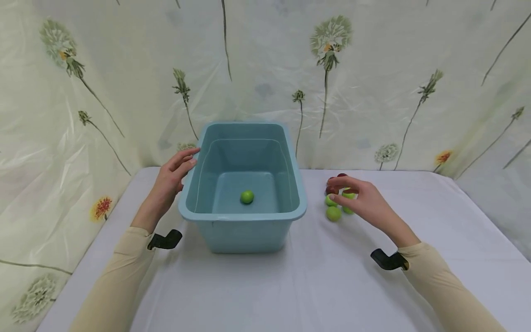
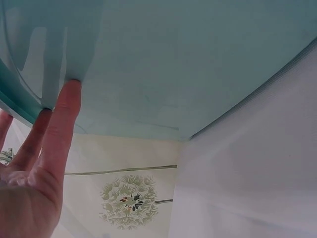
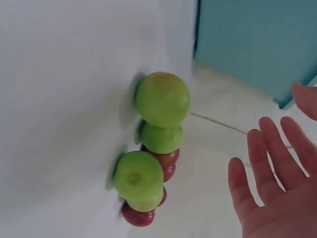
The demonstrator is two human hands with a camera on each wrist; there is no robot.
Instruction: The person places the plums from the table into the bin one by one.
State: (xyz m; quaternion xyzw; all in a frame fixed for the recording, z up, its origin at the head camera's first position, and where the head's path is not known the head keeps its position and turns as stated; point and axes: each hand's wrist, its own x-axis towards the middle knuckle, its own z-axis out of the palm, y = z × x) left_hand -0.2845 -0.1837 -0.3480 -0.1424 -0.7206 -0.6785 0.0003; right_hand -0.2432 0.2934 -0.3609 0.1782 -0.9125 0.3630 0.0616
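A blue plastic basin [image 1: 244, 235] stands on the table with one round green fruit [image 1: 247, 197] on its floor. My left hand [image 1: 166, 183] is at the basin's left side, near the rim. In the left wrist view its fingers [image 2: 62, 119] are stretched out against the outer wall. To the right of the basin, my right hand [image 1: 361, 200] hovers over a cluster of several green fruits [image 1: 333, 213] and dark red fruits [image 1: 332, 190], partly covering them. The right wrist view shows its fingers [image 3: 265, 168] spread and holding nothing, apart from the green fruits [image 3: 162, 99] and red fruits [image 3: 138, 214].
A white cloth [image 1: 352, 290] covers the table. Behind and to the sides hangs a pale curtain [image 1: 257, 55] printed with dandelions, close to the back edge of the table. Each wrist carries a small black mount [image 1: 166, 240].
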